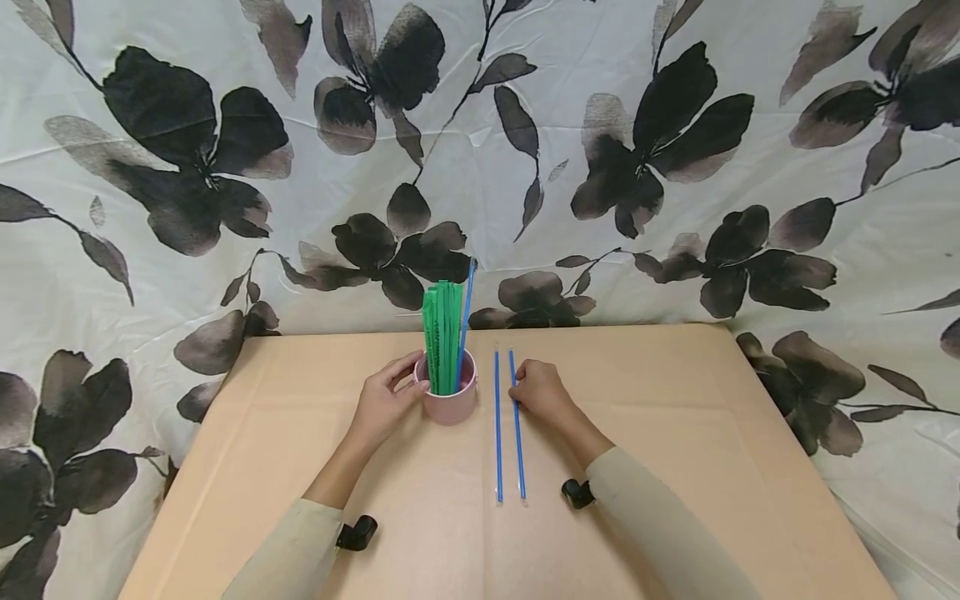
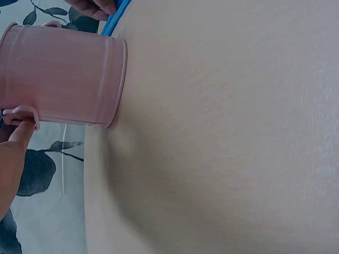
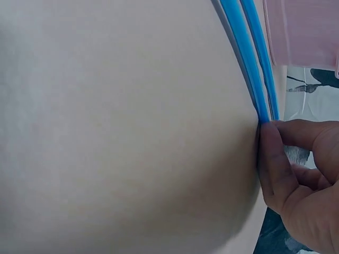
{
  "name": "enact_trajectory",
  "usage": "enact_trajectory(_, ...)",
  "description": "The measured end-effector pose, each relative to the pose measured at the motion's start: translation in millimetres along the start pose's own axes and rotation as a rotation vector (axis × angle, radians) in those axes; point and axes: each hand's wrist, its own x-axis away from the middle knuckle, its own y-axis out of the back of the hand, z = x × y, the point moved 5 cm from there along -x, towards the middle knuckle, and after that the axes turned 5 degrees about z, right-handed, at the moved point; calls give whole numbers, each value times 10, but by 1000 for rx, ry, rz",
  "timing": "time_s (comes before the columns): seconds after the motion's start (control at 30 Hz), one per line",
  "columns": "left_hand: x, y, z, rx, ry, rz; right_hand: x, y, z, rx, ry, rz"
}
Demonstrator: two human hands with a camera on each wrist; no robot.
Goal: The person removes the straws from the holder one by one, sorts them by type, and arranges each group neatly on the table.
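A small pink pail [image 1: 450,408] stands upright on the table and holds a bunch of green strips [image 1: 442,333] and a slim blue straw-like stick [image 1: 467,317]. My left hand [image 1: 386,398] grips the pail's left side, thumb near the rim; in the left wrist view a finger is at its side loop [image 2: 24,112]. Right of the pail, two more blue sticks lie almost parallel: the left blue stick [image 1: 498,433] and the right blue stick [image 1: 518,450]. My right hand [image 1: 543,390] pinches the right one toward its far end, as the right wrist view also shows.
The tan-covered table [image 1: 360,533] ends at a far edge just behind the pail. A white cloth with dark flowers [image 1: 525,167] hangs beyond it. Black wrist cameras [image 1: 357,533] sit on both forearms.
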Motion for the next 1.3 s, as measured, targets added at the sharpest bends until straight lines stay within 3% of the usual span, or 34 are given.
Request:
enact_trajectory(0.27,18,13,0,1,5,4,63,-33,13,-65,-8,-35)
enact_trajectory(0.67,21,27,1,19,4,9,54,-40,16,-77,21,-39)
enact_trajectory(0.9,18,11,4,48,4,18,60,102,31,10,117,-59)
enact_trajectory(1.3,9,26,-2,51,10,26,35,445,283,-76,274,-49)
